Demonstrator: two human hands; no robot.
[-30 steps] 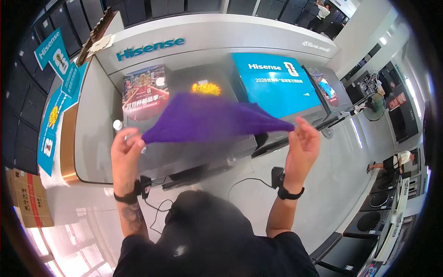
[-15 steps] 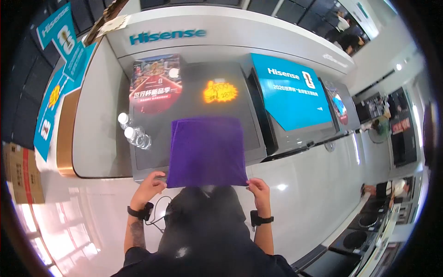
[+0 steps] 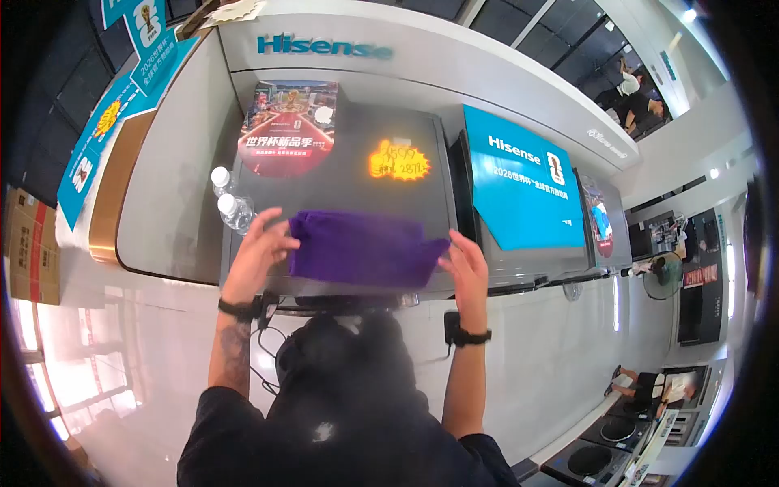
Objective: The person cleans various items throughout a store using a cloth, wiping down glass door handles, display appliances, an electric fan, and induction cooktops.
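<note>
A purple cloth point(image 3: 357, 248), doubled over into a narrow band, lies across the front of a dark grey appliance top point(image 3: 357, 191). Its lower edge looks smeared by motion. At the cloth's left end, my left hand point(image 3: 264, 247) grips the edge between thumb and fingers. My right hand point(image 3: 468, 264) pinches the right corner, which sticks out in a small point. Left of the cloth stand two clear bottles with white caps, the nearer bottle point(image 3: 235, 213) close to my left fingertips.
A red poster point(image 3: 288, 130) and a yellow price tag point(image 3: 399, 161) lie on the appliance top. To the right, a teal Hisense board point(image 3: 523, 178) covers another appliance. A cardboard box point(image 3: 34, 243) stands far left. Other people are in the background, one person point(image 3: 661, 388) at lower right.
The cloth was spread out as a square; now its near edge is folded up over the far part. Both hands have moved forward, away from my body, with it.
</note>
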